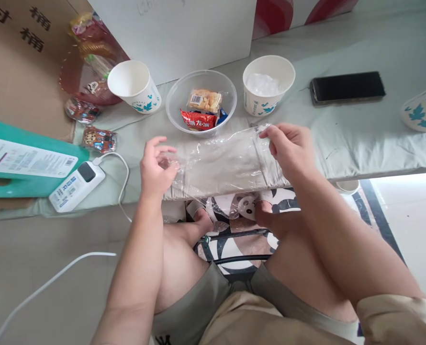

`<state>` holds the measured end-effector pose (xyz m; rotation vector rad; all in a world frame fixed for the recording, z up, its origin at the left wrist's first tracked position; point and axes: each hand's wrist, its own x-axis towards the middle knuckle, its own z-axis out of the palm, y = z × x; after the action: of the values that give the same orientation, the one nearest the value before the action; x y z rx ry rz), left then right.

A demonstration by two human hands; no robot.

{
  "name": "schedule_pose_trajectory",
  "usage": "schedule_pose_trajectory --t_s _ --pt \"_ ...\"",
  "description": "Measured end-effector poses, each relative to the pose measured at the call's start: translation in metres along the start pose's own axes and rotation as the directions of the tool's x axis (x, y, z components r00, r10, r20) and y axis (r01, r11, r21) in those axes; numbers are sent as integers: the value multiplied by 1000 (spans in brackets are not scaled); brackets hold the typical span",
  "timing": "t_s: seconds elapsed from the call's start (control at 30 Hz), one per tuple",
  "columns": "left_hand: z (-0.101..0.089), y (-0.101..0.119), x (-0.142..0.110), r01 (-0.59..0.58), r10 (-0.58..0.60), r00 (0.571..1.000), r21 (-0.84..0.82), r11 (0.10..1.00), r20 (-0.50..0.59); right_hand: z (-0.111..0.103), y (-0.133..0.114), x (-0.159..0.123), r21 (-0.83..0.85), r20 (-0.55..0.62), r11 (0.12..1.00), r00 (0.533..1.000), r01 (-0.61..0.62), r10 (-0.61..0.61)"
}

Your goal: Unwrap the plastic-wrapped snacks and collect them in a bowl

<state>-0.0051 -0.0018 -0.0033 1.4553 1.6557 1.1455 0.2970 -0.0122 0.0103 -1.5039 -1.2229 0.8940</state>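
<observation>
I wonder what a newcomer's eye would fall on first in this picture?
Probably the clear plastic film spread between the left hand and the right hand, over the front edge of the table. Just beyond it, a red snack packet stands out in the translucent bowl, and a black phone lies farther right.

cardboard box [22, 84]: 封, 桶, 桶; red packet [197, 120]: 丽友·派; white box [184, 36]: faint handwriting, unclear

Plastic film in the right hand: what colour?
Plastic film: colourless, see-through. Best seen in the head view.

Beige top [243, 321] with wide sleeve [396, 318], grey-green shorts [189, 297] with dark marking [163, 339] at left
</observation>
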Motion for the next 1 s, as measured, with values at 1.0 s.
schedule_pose_trajectory --t_s 1.0 --pt "6 7 1 368 -359 922 -608 703 142 24 41 9 344 161 933 986 -104 51"
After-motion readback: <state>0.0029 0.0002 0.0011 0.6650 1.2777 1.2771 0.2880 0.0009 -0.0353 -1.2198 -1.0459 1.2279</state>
